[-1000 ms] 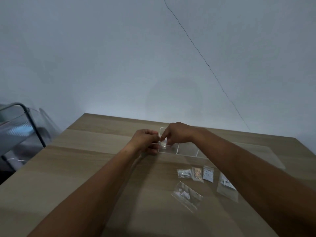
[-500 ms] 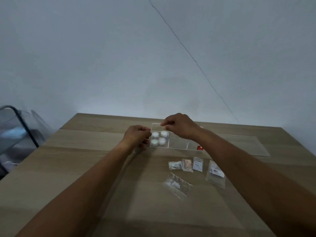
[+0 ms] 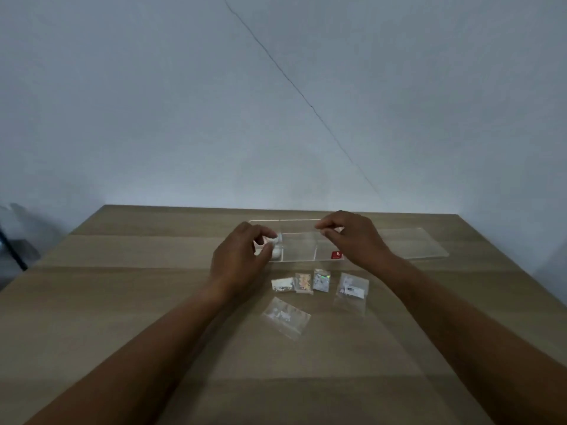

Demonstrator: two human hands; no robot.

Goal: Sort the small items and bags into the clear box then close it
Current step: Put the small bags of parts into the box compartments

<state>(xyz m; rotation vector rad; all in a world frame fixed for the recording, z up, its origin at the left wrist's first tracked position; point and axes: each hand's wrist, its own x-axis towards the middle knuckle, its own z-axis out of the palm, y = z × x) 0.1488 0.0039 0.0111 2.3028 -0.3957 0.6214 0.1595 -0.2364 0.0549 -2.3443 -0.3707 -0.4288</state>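
A clear box (image 3: 299,252) with dividers lies on the wooden table. White round pieces (image 3: 277,240) sit in its left compartment. My left hand (image 3: 241,259) hovers over that left end, fingers curled and apart, partly hiding the pieces. My right hand (image 3: 352,237) is above the box's right part, thumb and forefinger pinched with nothing visible between them. Three small bags (image 3: 303,282) lie in a row in front of the box. A larger clear bag (image 3: 352,289) lies to their right, and another clear bag (image 3: 285,317) lies nearer to me.
A clear flat lid (image 3: 414,243) lies to the right of the box. A red sticker (image 3: 336,255) marks the box's front wall. A bare grey wall (image 3: 276,102) rises behind the table's far edge. A dark frame (image 3: 12,250) stands at the far left.
My right hand has moved right along the box, away from the left compartment. My left hand stays at the left end, its fingers now looser. The white pieces came into view.
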